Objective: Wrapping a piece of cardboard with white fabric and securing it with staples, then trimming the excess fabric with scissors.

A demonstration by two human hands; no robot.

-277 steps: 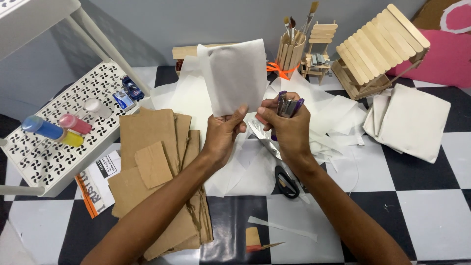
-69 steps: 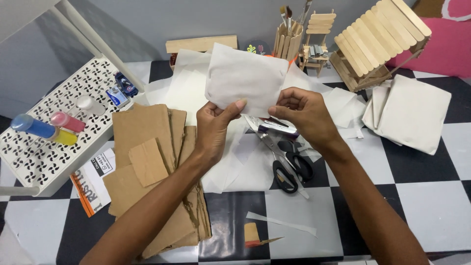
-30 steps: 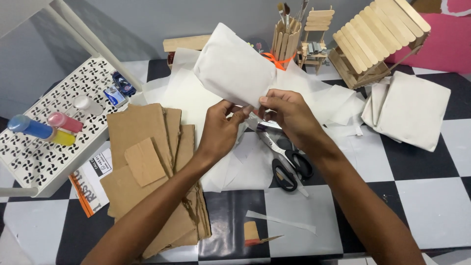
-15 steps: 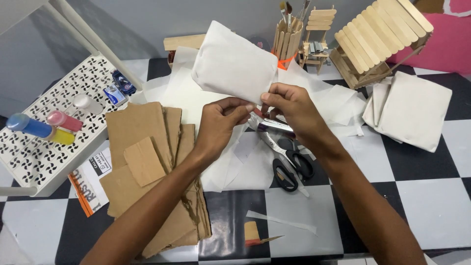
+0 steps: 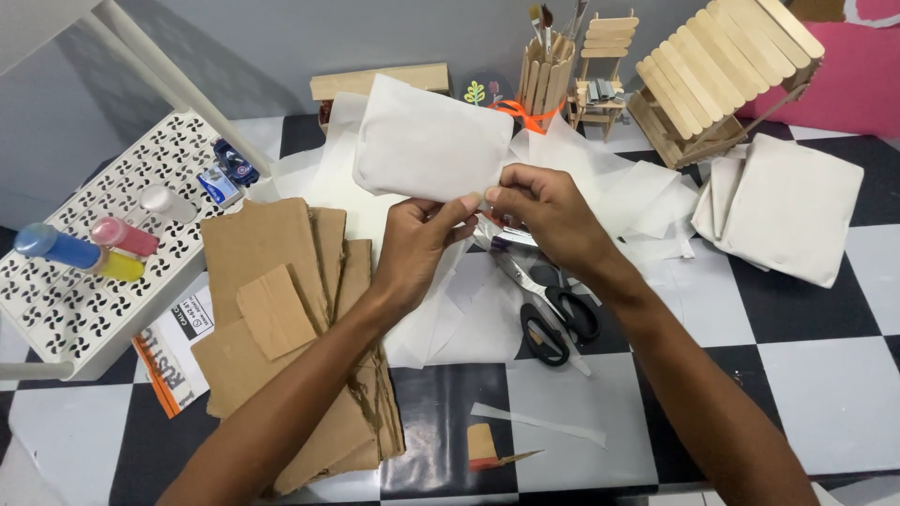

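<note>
Folded white paper is pinched at centre frame by both hands; stapler beneath right hand mostly hidden, scissors partly covered.

Home craft corner, I'd say. My table has a black-and-white checker top, littered with cardboard, paper scraps and scissors. Stick house, stick chair, brush pot. Paint bottles on a white rack beside me.
</note>
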